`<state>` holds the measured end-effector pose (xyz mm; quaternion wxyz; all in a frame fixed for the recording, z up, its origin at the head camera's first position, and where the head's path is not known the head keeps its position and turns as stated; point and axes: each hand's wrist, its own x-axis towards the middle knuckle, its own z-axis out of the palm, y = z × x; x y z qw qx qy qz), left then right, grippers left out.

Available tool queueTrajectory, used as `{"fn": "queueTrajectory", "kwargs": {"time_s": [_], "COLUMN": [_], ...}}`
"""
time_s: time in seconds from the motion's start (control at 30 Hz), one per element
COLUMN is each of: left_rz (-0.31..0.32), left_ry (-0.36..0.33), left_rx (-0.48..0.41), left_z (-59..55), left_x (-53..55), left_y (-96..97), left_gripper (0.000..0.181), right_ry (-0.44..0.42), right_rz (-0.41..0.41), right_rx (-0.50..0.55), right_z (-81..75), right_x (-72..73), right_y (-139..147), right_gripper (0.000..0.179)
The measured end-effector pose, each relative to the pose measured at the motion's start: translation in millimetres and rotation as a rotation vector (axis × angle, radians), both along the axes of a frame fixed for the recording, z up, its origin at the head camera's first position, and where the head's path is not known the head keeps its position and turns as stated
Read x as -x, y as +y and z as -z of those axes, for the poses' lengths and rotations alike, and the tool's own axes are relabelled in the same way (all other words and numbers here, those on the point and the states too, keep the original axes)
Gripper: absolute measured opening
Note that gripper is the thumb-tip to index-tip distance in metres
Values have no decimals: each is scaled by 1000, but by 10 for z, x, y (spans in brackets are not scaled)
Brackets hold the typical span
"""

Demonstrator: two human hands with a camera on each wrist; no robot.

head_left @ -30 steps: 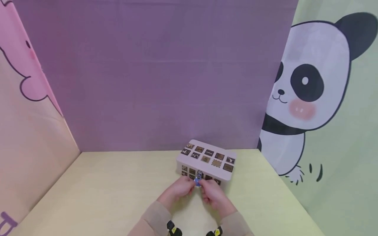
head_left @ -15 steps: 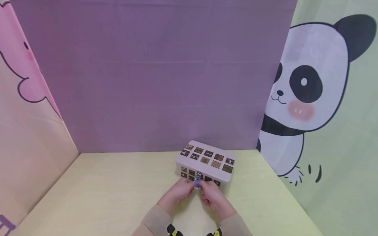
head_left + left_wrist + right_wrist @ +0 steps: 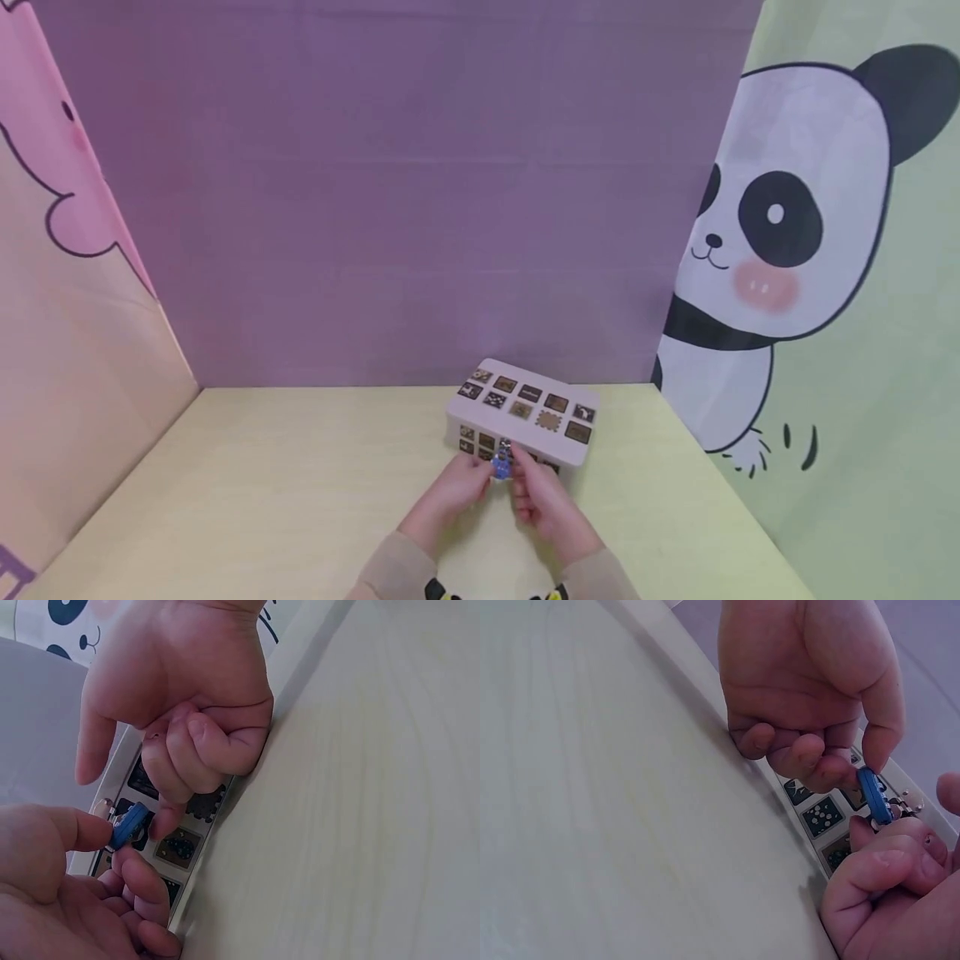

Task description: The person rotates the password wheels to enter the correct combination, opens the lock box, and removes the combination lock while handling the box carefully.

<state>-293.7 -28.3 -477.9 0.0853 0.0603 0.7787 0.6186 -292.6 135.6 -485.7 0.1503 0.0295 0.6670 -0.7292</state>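
Note:
A small blue combination padlock (image 3: 501,467) hangs at the metal clasp on the front of a pale tin box (image 3: 491,414) printed with dark square pictures. My left hand (image 3: 459,483) pinches the padlock between thumb and forefinger, as the left wrist view confirms. Along the lock's edge, the right wrist view shows number dials on its blue body (image 3: 870,792); the digits are too small to read. My right hand (image 3: 546,496) is at the lock's other side, its fingers curled and the forefinger close against it. The right thumb is raised, apart from the lock. The shackle is partly hidden.
The box sits at an angle on a light wooden table (image 3: 300,475), near a purple backdrop (image 3: 420,208). Printed side curtains stand left and right, the right one showing a panda (image 3: 810,125).
My right thumb has lifted off the padlock towards the box lid, so more of the blue body shows. The left hand keeps its pinch, and the box stays where it was.

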Motion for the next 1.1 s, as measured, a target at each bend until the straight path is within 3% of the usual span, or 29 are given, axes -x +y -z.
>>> {"fn": "queueTrajectory", "kwargs": {"time_s": [0.3,0.57,0.83,1.1], "left_rz": [23,15,19,25], "left_ry": [-10,-11,-4,20], "left_rx": [-6,8,12,7], "left_z": [-46,-53,-59,-37], "left_x": [-23,-11,-31,-18], "left_y": [-27,-30,-45,-48], "left_gripper": [28,29,30,36], "right_ry": [-47,-21,-16,34], "right_rz": [-35,-74,-77,-56], "right_rx": [83,141,135,23], "right_z": [-4,0,13,27], "right_x": [11,12,15,23], "right_y": [42,43,33,6], "right_gripper": [52,30,25,18]}}
